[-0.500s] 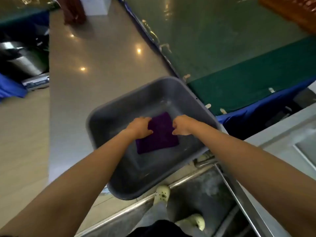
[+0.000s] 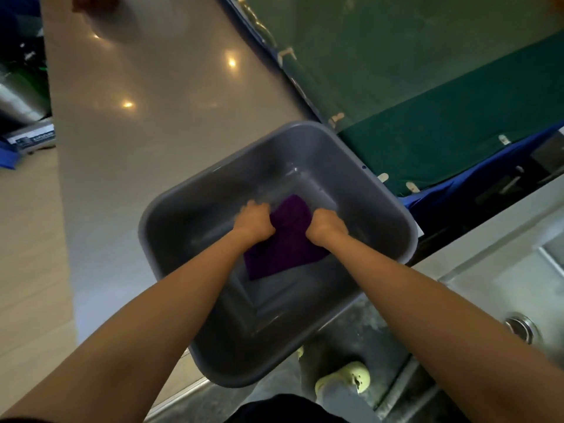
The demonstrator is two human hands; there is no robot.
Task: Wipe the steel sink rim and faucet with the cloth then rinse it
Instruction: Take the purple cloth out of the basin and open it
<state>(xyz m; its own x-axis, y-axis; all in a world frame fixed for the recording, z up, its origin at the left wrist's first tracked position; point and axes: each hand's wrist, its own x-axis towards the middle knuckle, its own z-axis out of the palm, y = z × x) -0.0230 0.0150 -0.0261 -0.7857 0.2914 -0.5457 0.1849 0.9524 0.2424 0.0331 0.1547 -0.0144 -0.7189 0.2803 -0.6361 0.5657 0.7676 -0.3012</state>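
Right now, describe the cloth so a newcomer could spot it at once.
Start at the big grey tub in the centre. Inside it, the left hand and right hand grip the cloth between them. It is the only purple thing, dark against the grey.

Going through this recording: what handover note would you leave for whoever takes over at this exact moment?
Left hand: grips the purple cloth at its bunched far end.
Right hand: grips the same cloth beside it.
Things: the cloth lies inside the grey plastic tub, which seems to hold shallow water. The steel sink is at the right; no faucet is in view.
Done: rinsing looks under way; whether the rim and faucet were wiped cannot be told.
Left: finish rinsing, then check the sink rim.
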